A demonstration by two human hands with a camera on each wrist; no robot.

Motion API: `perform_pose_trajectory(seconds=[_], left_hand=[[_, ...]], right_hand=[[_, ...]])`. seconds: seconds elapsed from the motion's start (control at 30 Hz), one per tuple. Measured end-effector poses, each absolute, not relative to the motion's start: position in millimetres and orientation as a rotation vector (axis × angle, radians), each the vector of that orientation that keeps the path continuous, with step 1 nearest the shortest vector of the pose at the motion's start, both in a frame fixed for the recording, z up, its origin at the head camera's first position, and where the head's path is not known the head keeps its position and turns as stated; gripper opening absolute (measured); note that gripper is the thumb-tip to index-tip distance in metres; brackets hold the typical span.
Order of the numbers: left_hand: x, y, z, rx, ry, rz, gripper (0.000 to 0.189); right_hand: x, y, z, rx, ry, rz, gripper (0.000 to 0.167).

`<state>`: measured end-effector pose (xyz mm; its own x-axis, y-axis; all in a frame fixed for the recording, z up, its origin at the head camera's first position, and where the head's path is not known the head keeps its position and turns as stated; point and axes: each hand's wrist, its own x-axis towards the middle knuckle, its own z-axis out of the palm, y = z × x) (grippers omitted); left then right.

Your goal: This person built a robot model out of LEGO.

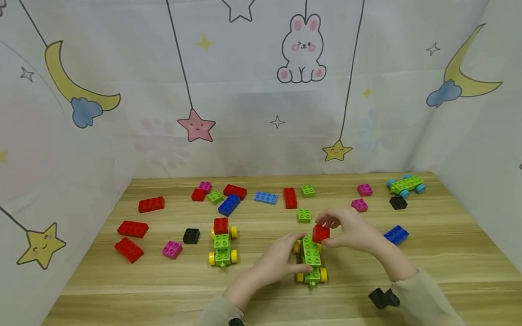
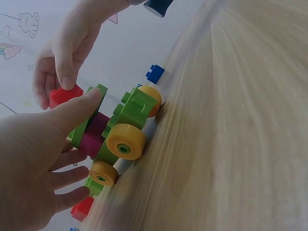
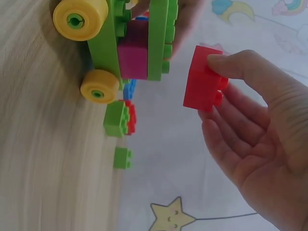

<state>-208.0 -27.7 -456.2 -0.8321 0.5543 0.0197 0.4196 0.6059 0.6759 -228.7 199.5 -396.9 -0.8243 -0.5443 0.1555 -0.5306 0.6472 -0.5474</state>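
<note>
My right hand point(image 1: 351, 230) pinches a red building brick point(image 3: 197, 84) between thumb and fingertips. The brick hangs just above the far end of a toy car, apart from it in the right wrist view. This car has yellow wheels point(image 3: 79, 19), a green base point(image 3: 103, 55), a magenta brick point(image 3: 133, 57) in the middle and a long green brick point(image 1: 311, 251) on top. At the car's left side is my left hand point(image 1: 273, 262), its thumb on the long green brick and its other fingers behind, partly hidden. The car stands upright on the table.
Left of the hands stands another green car point(image 1: 222, 243) with yellow wheels and a red brick point(image 1: 221, 225). A green car base point(image 1: 407, 185) with blue wheels sits at the back right. Several loose bricks lie around, including a black one point(image 1: 191, 235) and a blue one point(image 1: 396, 234).
</note>
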Motion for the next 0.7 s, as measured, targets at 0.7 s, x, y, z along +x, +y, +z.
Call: perform_pose_trajectory(seconds=[0.7], left_hand=[[-208.1, -28.8, -457.9, 0.785, 2.653, 1.043, 0.081]], right_hand=[[-229.3, 184.5, -405.8, -1.018, 2.769, -0.921, 0.031]])
